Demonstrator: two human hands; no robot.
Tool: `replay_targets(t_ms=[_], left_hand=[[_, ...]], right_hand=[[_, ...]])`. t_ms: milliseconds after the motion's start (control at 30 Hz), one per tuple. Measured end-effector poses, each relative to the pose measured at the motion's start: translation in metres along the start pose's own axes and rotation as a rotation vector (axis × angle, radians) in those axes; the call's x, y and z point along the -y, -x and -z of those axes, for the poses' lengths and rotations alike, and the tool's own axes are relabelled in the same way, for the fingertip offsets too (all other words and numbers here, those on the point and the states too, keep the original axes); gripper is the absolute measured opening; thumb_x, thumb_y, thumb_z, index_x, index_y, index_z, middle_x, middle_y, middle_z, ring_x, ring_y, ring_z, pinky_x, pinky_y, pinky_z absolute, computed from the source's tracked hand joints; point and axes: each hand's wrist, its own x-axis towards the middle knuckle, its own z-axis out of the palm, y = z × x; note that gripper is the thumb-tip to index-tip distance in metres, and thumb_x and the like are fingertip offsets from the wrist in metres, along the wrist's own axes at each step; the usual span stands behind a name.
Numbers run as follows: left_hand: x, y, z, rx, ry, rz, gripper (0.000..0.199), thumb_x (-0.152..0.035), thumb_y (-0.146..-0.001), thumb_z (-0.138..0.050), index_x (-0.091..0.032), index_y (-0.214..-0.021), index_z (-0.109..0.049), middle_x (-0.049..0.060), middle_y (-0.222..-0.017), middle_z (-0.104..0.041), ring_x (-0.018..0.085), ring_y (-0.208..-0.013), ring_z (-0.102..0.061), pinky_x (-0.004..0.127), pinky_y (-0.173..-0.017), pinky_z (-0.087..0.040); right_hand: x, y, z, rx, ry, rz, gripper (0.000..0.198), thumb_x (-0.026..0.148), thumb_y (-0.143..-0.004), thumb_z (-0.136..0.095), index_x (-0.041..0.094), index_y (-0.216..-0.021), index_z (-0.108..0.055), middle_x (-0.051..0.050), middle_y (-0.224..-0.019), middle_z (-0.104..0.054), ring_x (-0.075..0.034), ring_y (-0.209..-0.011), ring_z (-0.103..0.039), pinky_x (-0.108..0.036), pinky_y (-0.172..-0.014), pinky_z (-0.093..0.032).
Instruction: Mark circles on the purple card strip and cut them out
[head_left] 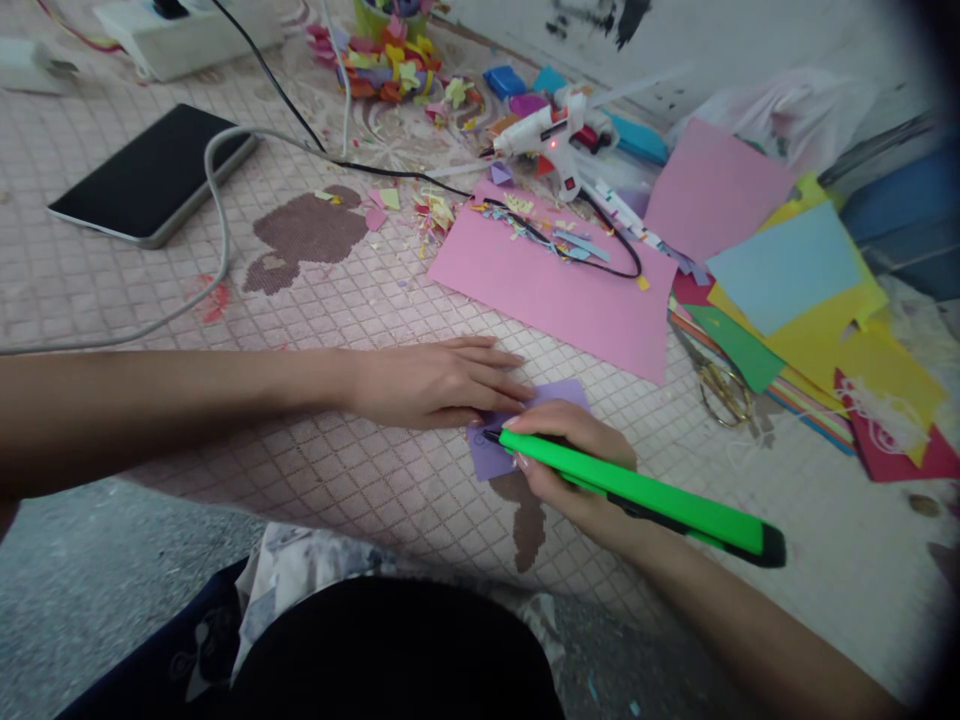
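A small purple piece of paper (564,396) lies on the checked tablecloth in front of me. My left hand (442,383) rests flat on its left part, fingers stretched out and holding nothing. My right hand (581,465) is closed around a thick bright green pen (645,490) with a black tip and a black end. The pen tip touches or hovers just over the purple paper near its left edge, beside a small dark curved mark. Part of the paper is hidden under both hands.
Beyond my hands lies a pink sheet (555,310) with paper scraps and a black cable. A white glue gun (551,140) stands behind it. Gold-handled scissors (724,392) and coloured sheets (784,265) are at right. A black tablet-like device (154,170) and a grey cable (217,190) lie left.
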Motion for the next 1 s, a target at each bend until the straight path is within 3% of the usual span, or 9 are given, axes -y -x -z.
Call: replay_targets(t_ms=[467,700,1000], left_hand=[[-0.0004,-0.0003,0.0003,-0.029,0.038,-0.001,0.042,-0.018,-0.094,-0.05,-0.026,-0.135,-0.054,0.003,-0.146,-0.049,0.025,-0.144,-0.033,0.045,-0.121,-0.017],[0.0004,0.0006,-0.0005,0.013,-0.02,0.0,0.043,-0.021,-0.096,-0.046,-0.025,-0.139,-0.051,0.002,-0.15,-0.044,0.024,-0.145,-0.028,0.045,-0.121,-0.016],[0.0,0.0005,-0.0001,0.003,0.007,0.005,0.042,-0.021,-0.096,-0.047,-0.026,-0.138,-0.052,0.001,-0.149,-0.046,0.024,-0.145,-0.029,0.045,-0.121,-0.015]], right_hand=[[-0.0018,-0.0002,0.0017,0.043,-0.022,0.01,0.02,0.012,-0.082,-0.064,0.023,-0.099,-0.068,-0.004,-0.088,-0.071,-0.016,-0.082,-0.068,-0.03,-0.075,-0.057],[0.0004,0.0045,0.0011,-0.042,-0.016,-0.048,0.022,0.011,-0.081,-0.062,0.024,-0.098,-0.067,-0.001,-0.087,-0.071,-0.014,-0.078,-0.067,-0.029,-0.072,-0.057],[0.0013,0.0073,-0.0009,-0.034,0.016,-0.045,0.023,0.011,-0.081,-0.061,0.025,-0.099,-0.066,0.0,-0.086,-0.07,-0.014,-0.073,-0.066,-0.029,-0.071,-0.057]])
